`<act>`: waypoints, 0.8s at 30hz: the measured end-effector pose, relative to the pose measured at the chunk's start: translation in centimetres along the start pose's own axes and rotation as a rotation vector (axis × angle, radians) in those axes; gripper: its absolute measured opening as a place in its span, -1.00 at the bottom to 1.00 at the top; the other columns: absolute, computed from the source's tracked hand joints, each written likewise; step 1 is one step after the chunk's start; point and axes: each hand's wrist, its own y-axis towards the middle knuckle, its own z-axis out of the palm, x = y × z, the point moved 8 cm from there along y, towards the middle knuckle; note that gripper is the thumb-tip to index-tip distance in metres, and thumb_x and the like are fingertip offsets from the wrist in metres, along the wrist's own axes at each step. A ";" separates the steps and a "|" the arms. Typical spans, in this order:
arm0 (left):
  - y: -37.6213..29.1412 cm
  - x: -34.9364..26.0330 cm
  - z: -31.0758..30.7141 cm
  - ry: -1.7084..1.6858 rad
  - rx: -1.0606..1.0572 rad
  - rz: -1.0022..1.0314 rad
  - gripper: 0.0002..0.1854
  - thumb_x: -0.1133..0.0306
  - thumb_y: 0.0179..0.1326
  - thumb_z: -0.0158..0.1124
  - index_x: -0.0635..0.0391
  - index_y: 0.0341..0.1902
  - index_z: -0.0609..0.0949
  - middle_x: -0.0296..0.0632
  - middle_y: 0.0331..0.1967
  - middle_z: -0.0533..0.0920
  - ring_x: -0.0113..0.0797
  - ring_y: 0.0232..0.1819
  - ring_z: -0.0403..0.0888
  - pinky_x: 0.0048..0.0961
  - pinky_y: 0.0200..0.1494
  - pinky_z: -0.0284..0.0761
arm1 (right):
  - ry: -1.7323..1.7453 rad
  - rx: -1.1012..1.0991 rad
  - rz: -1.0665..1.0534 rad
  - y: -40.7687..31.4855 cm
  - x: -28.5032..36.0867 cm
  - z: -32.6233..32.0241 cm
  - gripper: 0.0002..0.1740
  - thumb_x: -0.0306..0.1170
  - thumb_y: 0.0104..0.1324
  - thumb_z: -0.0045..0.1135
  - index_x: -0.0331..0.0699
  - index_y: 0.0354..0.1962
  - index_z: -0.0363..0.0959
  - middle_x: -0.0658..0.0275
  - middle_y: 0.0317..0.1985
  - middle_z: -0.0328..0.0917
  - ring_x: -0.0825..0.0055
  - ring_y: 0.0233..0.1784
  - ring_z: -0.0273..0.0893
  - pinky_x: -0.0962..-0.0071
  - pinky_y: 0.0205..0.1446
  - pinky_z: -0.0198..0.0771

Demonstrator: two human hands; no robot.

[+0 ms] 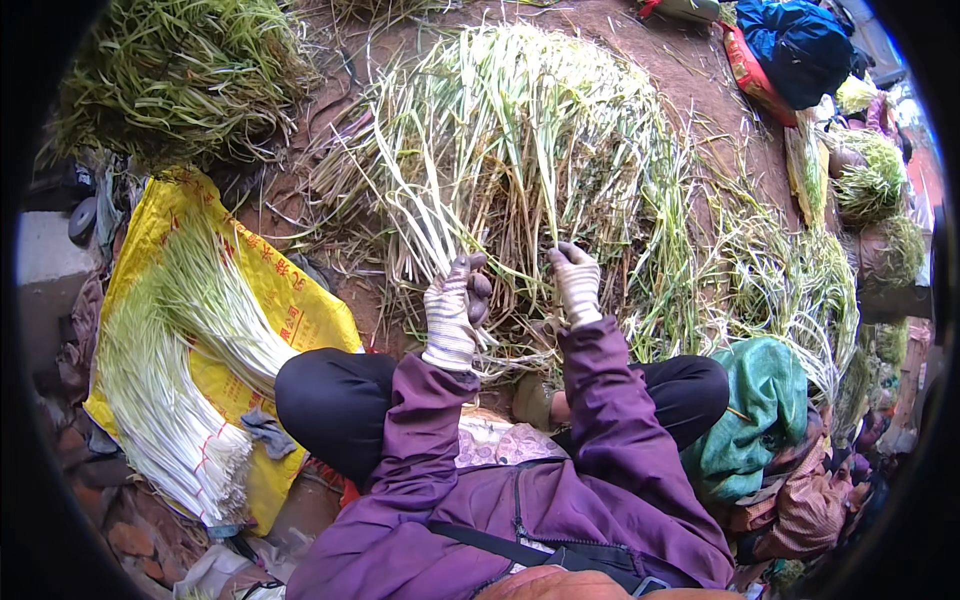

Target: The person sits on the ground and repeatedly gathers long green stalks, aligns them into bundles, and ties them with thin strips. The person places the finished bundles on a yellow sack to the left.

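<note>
My left hand [452,307], in a striped glove with dark fingertips, is closed around a small bunch of pale leafy stalks [420,225] that look like blanched chives. Their white parts fan up and left from the fist, and short ends poke out below. My right hand [577,283], in a matching glove, pinches a thin green-yellow stalk [553,202] between thumb and fingertips. Both hands are above the near edge of a wide heap of the same plants [600,97], where green leaves mix with dry brown ones.
At left, cleaned white-stemmed bundles [172,382] lie on a yellow printed sack [319,322]. A large leafy pile [180,82] stands beyond. Right of my knee are a green woven sack [757,412] and loose stalks [795,292]. A person in blue [795,49] is at the far right.
</note>
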 end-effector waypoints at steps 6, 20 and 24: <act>0.3 -0.5 -0.1 0.245 -0.012 0.188 -0.75 0.35 0.24 0.27 0.17 -0.05 0.61 -0.20 -0.42 0.70 -0.70 -0.80 0.23 -0.69 -0.76 0.03 | 0.514 0.273 0.052 -10.1 1.4 0.4 -0.76 -0.41 0.23 0.26 -0.30 -0.15 0.56 0.40 -0.40 0.62 0.80 -0.47 0.43 0.77 -0.42 0.30; -1.1 2.6 -0.8 0.329 0.138 0.042 -0.71 0.51 0.06 0.41 0.19 -0.11 0.61 -0.33 -0.55 0.61 -0.62 -0.71 0.41 -0.69 -0.71 0.25 | 0.559 0.523 0.017 -14.2 2.5 3.7 -0.76 -0.27 0.31 0.18 -0.29 -0.24 0.55 0.48 -0.49 0.55 0.79 -0.54 0.37 0.75 -0.47 0.26; -1.8 1.9 -0.7 0.340 0.088 0.146 -0.73 0.50 0.04 0.43 0.17 -0.15 0.63 -0.35 -0.55 0.62 -0.63 -0.72 0.41 -0.71 -0.70 0.26 | 0.645 0.342 -0.026 -14.6 1.8 3.8 -0.77 -0.28 0.30 0.20 -0.31 -0.28 0.58 0.46 -0.49 0.59 0.81 -0.56 0.38 0.74 -0.50 0.22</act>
